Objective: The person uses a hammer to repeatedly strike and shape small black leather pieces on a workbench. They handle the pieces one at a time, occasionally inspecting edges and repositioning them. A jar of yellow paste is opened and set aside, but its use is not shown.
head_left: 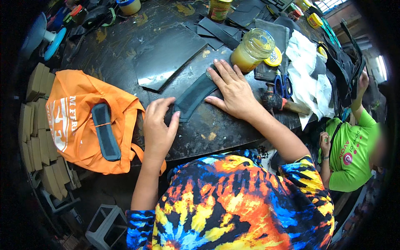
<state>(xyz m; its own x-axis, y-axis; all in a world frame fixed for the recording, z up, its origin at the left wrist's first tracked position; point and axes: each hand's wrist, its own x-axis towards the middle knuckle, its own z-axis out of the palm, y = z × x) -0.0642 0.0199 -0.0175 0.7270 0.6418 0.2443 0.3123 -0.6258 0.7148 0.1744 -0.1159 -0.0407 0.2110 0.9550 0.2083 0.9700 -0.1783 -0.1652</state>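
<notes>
A dark, leather-like strip (194, 96) with a border along its edges lies slantwise on the black worktable. My left hand (158, 121) grips its near left end, the thumb on one corner and the fingers by the other. My right hand (231, 89) rests flat over the far right end, fingers stretched and thumb apart, and hides part of it. Just beyond those fingertips an open glass jar (252, 50) holds yellowish glue-like stuff. On an orange cloth bag (79, 125) to the left lies a similar dark piece or bundle (106, 131) with a band around it.
A shiny black slab (168, 56) lies behind the strip. Right of my hand are a hammer (287, 104), blue-handled scissors (283, 85), a yellow lid (273, 57) and white paper (302, 62). A person in green (352, 150) is at the right; a grey stool (106, 225) stands lower left.
</notes>
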